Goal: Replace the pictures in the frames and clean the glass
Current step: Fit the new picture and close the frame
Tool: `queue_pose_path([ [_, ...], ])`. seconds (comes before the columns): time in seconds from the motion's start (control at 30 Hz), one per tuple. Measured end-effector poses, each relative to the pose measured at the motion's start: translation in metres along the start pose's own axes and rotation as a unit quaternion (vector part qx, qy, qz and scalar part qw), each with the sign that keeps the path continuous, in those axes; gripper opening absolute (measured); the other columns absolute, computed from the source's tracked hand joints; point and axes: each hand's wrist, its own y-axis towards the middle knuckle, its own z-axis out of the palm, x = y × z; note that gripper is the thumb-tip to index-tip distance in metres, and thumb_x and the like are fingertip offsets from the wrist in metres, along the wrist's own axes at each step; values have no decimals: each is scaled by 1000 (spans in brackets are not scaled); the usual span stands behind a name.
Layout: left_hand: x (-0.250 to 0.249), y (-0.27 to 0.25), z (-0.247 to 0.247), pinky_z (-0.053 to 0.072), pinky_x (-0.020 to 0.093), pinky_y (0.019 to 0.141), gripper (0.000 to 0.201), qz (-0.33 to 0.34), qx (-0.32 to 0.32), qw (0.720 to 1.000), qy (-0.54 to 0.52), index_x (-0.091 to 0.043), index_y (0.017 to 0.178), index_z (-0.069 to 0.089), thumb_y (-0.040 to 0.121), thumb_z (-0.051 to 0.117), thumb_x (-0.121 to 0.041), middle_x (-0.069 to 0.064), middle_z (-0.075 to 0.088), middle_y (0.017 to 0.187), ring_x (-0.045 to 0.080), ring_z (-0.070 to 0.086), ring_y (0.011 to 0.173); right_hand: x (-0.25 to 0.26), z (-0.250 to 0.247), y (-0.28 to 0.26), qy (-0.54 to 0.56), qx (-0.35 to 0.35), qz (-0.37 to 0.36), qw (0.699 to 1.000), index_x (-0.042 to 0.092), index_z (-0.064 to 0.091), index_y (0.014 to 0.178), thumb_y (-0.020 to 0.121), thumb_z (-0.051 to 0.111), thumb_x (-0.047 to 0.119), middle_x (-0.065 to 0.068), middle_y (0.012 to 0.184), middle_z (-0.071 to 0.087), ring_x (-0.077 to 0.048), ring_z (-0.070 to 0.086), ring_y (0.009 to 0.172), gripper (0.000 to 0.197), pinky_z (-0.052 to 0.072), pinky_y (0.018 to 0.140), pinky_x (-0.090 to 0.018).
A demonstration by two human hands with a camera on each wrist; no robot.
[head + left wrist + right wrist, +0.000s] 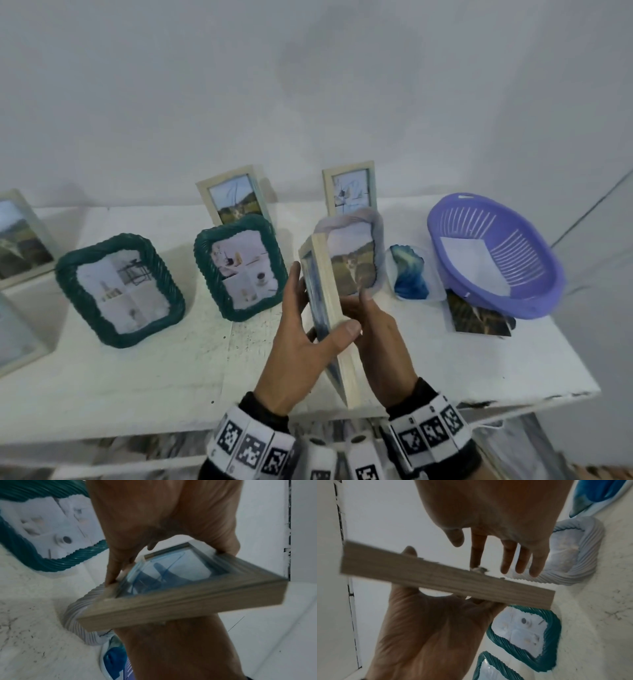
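Gripping the wooden picture frame (330, 301) in the left hand (301, 346), with thumb wrapped over the near edge and fingers against the glass (164, 573) side. Holding it edge-up and tilted, clear of the white table (445, 363), just above the front edge. Bracing the back with the right hand (380, 342), fingers (518, 561) straight and spread, closing on nothing; possibly reaching with the forefinger toward a small metal tab (479, 569) on the back, though not showing clearly.

Risks, as judged:
- Carrying the whole weight on one hand only; risking a slip and a drop onto the table or past its front edge, cracking the glass
- Pressing bare fingertips on the pane, likely leaving smears that need cleaning
- Working the tab while the frame is tilted; risking backing, print and pane sliding out together once released
- Swinging the far corner close to the pale ribbed frame (378, 240) standing just behind; risking knocking it over, and with it the bagged blue cloth (409, 274) beside it
- Leaving a loose print (476, 318) pinned under the purple basket (445, 219), risking creasing it

Advising lowering the frame face-down onto the table before releasing any tab
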Motion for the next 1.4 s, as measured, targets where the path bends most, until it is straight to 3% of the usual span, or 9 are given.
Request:
queue_pose_path([
  [0.17,5,-2,-9,42,29,107,107,5,35,999,-4,-29,154,19,67,77,-54,-15,50,144,6,46,134,8,-6,-8,64,-2,13,998,1,67,105,97,44,47,-18,120,65,-34,58,116,52,43,101,-57],
  [0.3,8,-3,-25,47,23,97,104,17,29,999,11,-32,148,27,64,75,-69,-19,55,136,6,52,128,6,-12,-17,7,-14,-20,1000,14,69,111,96,39,43,-8,118,68,-27,62,111,45,50,91,-44],
  [0.47,29,-14,-46,58,44,70,59,-3,-33,999,-9,-30,130,51,77,75,-40,3,63,110,27,66,93,-15,-29,-29,-140,-50,-51,988,23,64,118,92,50,34,4,116,67,-15,65,104,31,55,85,-43],
  [0.67,79,-26,-55,59,33,63,40,-90,-83,990,75,-24,122,66,82,72,-27,4,68,95,19,66,86,-59,-43,-40,-357,-83,-133,921,20,63,118,94,59,11,2,115,59,-5,60,95,27,49,72,-9],
  [0.83,111,-27,-54,50,13,78,25,-102,-93,962,237,-25,114,70,89,71,-22,-6,71,92,1,64,87,-97,-51,-40,-481,-55,-154,861,9,68,112,85,59,13,-11,115,58,-22,63,92,29,58,75,-32],
  [0.9,117,-27,-51,50,17,81,27,-100,-97,953,269,-19,116,71,89,71,-23,-3,71,93,5,64,87,-104,-52,-38,-508,-42,-132,850,10,68,110,82,60,14,-14,116,57,-27,63,89,29,57,76,-37],
  [1.0,120,-24,-47,51,30,85,26,-78,-109,942,308,-16,114,73,89,71,-24,4,71,94,16,65,88,-105,-53,-34,-523,-32,-118,843,12,69,104,80,64,13,-16,114,56,-28,61,78,25,53,74,-32],
  [1.23,128,-22,-46,48,29,84,29,-50,-110,924,363,-14,115,72,89,71,-27,7,70,97,20,63,91,-97,-53,-21,-508,-11,-104,855,12,62,82,79,68,19,-7,104,49,-18,52,68,9,45,62,-25],
  [1.4,130,-24,-47,51,33,84,27,-53,-116,930,343,-14,113,73,89,72,-27,4,69,96,19,64,89,-89,-61,-18,-493,25,-62,867,11,61,89,85,66,14,-1,108,44,-9,54,71,7,49,68,-24],
])
